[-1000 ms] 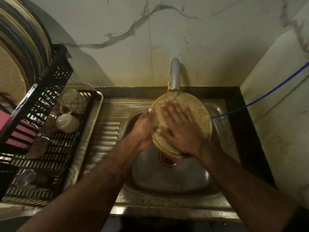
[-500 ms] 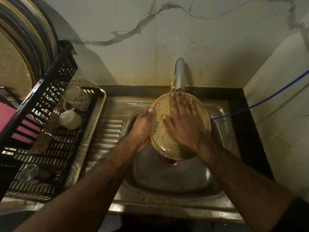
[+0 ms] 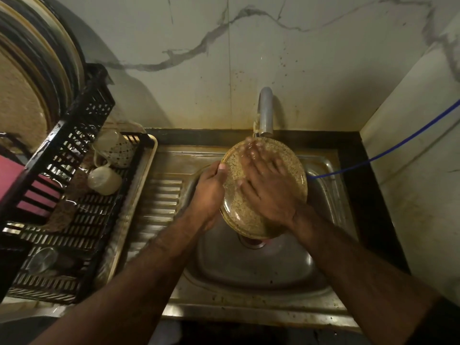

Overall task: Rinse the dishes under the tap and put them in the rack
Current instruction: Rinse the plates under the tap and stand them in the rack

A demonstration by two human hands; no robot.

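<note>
Head view: a speckled plate (image 3: 288, 160) is held tilted over the sink (image 3: 249, 270), right under the tap (image 3: 265, 110).

Left hand (image 3: 207, 195) grips the plate's left rim, thumb curled over the edge. Right hand (image 3: 270, 185) lies flat on the plate's face, fingers straight and spread, their tips blurred where water runs from the tap. At the left, beside the sink, a black rack (image 3: 74, 220) holds a patterned mug (image 3: 117, 148), a plain cup (image 3: 104, 180) and a glass (image 3: 42, 260). A blue hose (image 3: 388, 150) crosses the right wall.
</note>
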